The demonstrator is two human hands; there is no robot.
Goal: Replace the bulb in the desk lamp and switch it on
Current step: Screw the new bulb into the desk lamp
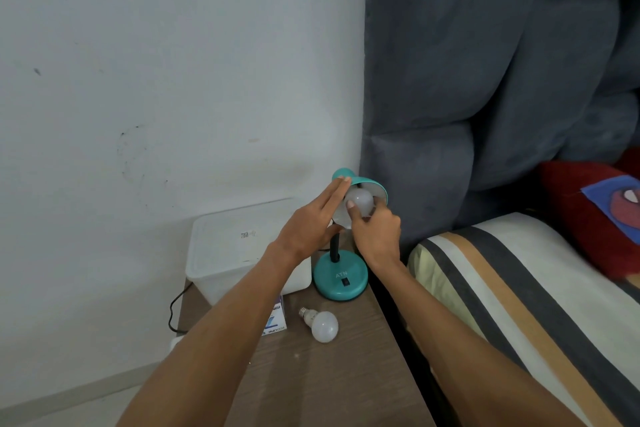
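Observation:
A teal desk lamp stands on a brown bedside table (346, 374), its round base (340, 279) bearing a black rocker switch (345, 282). The lamp's shade (363, 182) tilts toward me, with a white bulb (361, 200) sitting inside it. My right hand (375, 234) grips that bulb with its fingertips. My left hand (311, 225) steadies the shade's left rim, fingers stretched flat against it. A second white bulb (320, 323) lies loose on the table in front of the base, screw cap pointing up-left. The lamp is unlit.
A white lidded plastic box (235, 246) sits left of the lamp. A small bulb carton (277, 319) lies under my left forearm. A black cable (175, 312) hangs off the table's left edge. A grey padded headboard (467, 80) and a striped pillow (519, 288) lie to the right.

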